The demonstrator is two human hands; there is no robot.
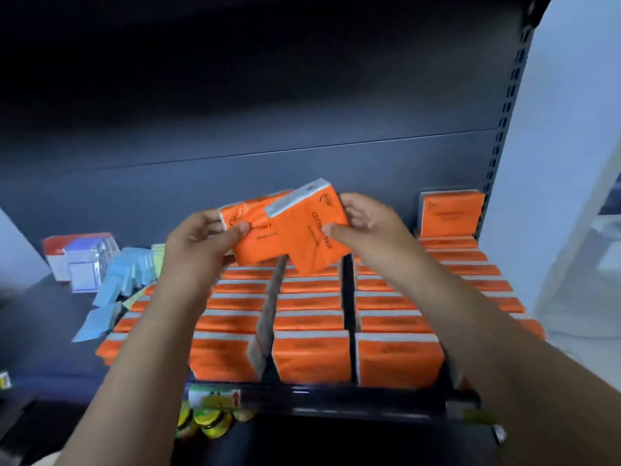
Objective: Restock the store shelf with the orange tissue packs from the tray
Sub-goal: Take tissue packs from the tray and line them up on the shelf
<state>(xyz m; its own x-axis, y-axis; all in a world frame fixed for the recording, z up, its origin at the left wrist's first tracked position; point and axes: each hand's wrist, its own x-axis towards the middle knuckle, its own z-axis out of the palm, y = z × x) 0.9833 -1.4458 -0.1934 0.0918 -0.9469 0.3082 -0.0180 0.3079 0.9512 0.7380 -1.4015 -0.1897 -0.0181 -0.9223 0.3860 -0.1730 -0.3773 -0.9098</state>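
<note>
We judge these packs light and soft: thin film over folded tissue, so they will give under a squeeze, and the film may slide a little against skin. A thumb on the flat front with fingers behind, near an edge, looks like the safest hold to us, firm but not crushing.

The left hand [198,243] grips the left pack [258,243], thumb on its printed face and fingers curled behind. The right hand [366,223] grips the right pack [302,237] at its right edge, thumb on the front and fingers wrapped round the back. The 2 packs overlap, the right one in front and tilted, its grey band slanting towards the upper right.

Both packs are held in the air over the back of the orange rows [309,354] that fill the shelf [43,331]. We cannot tell whether the right pack's lower corner touches them. Both forearms reach forward from below and converge at the middle. Blue packs [117,280] and boxes [80,257] sit to the left. We see no tray.
</note>
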